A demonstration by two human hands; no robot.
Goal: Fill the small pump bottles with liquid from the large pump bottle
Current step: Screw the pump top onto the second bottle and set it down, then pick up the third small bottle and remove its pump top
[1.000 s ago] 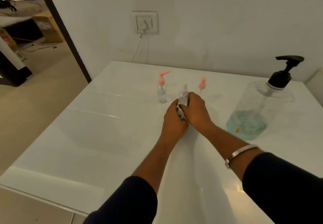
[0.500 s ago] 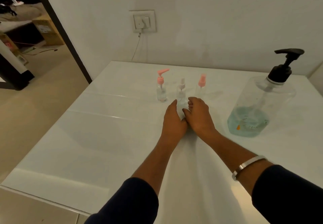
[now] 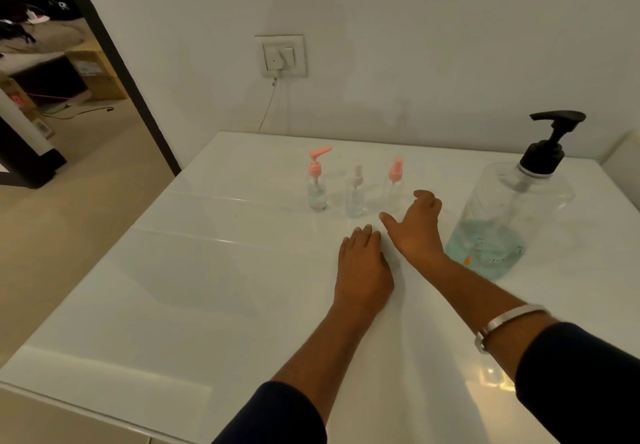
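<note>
Three small clear bottles stand in a row on the white table (image 3: 207, 288): a pink-pump bottle (image 3: 317, 187) on the left, a white-topped bottle (image 3: 355, 194) in the middle, a pink-topped bottle (image 3: 394, 187) on the right. The large clear pump bottle (image 3: 512, 215) with a black pump and blue liquid at its bottom stands at the right. My right hand (image 3: 415, 229) is open, fingers spread, just in front of the right small bottle, not touching it. My left hand (image 3: 362, 267) lies flat on the table below the middle bottle, holding nothing.
A wall socket (image 3: 282, 56) with a plug and hanging cable sits on the wall behind the table. A doorway at the left opens to another room with boxes on the floor. The table's front edge runs along the bottom left.
Both hands let go of the middle small bottle, which now stands in the row. My left hand drew back flat on the table; my right hand moved right and opened.
</note>
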